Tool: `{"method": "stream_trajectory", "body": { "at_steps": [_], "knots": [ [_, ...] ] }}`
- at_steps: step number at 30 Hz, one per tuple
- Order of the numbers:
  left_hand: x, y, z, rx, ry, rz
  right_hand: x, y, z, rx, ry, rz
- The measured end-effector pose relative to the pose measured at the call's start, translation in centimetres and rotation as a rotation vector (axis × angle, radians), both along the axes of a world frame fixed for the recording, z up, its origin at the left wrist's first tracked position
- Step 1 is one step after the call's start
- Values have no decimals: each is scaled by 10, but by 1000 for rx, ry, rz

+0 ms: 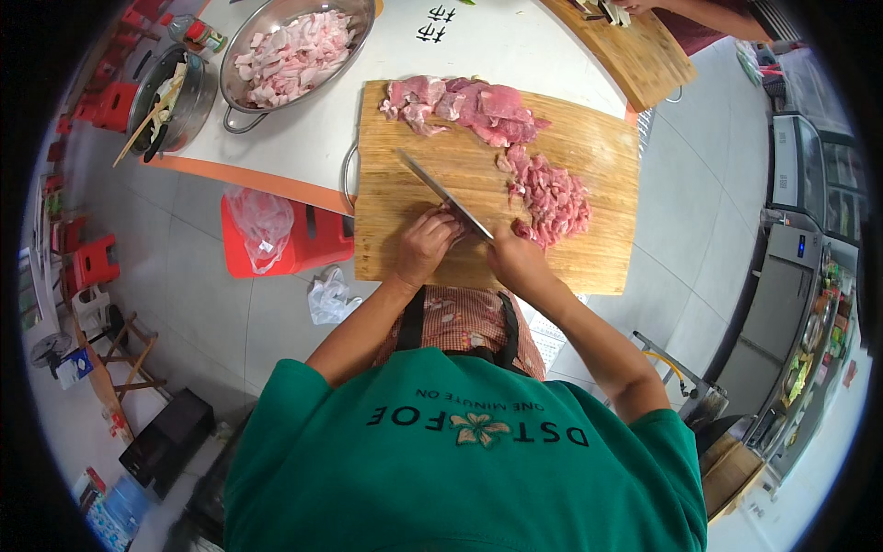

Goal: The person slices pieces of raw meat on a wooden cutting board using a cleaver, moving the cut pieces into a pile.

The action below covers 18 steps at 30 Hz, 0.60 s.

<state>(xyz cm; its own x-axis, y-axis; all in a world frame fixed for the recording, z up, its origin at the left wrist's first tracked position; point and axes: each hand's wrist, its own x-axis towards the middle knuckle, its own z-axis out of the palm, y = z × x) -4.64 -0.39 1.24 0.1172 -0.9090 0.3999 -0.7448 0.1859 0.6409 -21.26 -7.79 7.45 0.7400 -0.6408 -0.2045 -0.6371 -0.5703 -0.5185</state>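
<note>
My right hand (pixel 519 261) grips the handle of a kitchen knife (pixel 441 192), its blade slanting up and left over a wooden cutting board (pixel 400 255). Beside the blade, the bent fingers of my left hand (pixel 429 241) press on a piece of raw meat (pixel 458 231), mostly covered by the hand and the knife. Larger slabs of raw meat (pixel 493 110) lie along the board's far edge. To the right of the knife is a heap of meat cut into small strips (pixel 555 196).
A steel colander (pixel 259 114) of pale sliced meat stands left of the board, with a pot (pixel 200 103) holding chopsticks beyond it. At the upper right, another person's hand (pixel 638 5) is over a second wooden board (pixel 641 62). A red stool (pixel 303 241) with a plastic bag stands below the table edge.
</note>
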Motion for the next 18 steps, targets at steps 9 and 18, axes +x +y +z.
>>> {"method": "stream_trajectory", "body": {
  "at_steps": [9,18],
  "knots": [
    [-5,15,21,34,42,45,-21,-25,3,-96,-117,-138],
    [-3,11,4,-40,-23,51,-50,24,15,-121,74,106]
  ]
}}
